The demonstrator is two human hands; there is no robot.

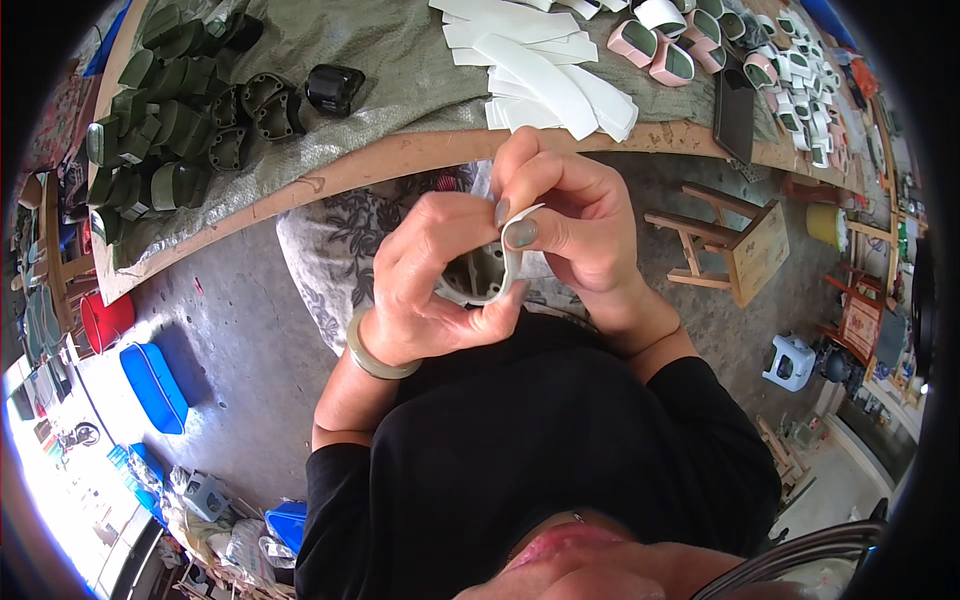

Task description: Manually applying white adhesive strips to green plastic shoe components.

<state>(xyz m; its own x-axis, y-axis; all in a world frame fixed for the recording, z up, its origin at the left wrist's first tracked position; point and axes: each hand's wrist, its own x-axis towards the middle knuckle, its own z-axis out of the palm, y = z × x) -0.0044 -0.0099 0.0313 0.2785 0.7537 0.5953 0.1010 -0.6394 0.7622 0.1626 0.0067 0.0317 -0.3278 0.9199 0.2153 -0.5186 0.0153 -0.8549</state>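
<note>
1. Hollow piece point(487, 268): held in front of the black shirt point(560, 420), a white strip point(513, 258) curving along its side.
2. Table point(340, 180): its near edge bows just beyond the hands; floor shows either side, a stool point(755, 250) well apart rightward.
3. Left hand point(420, 270): curled around the piece, gripping it.
4. Right hand point(588, 225): arched, thumb and fingertips narrowed, pinching the strip's upper end.

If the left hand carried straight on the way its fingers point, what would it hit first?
Most likely the right hand, whose fingers pinch the white strip just to the right of the left hand; exact depth is unclear from this view.
</note>
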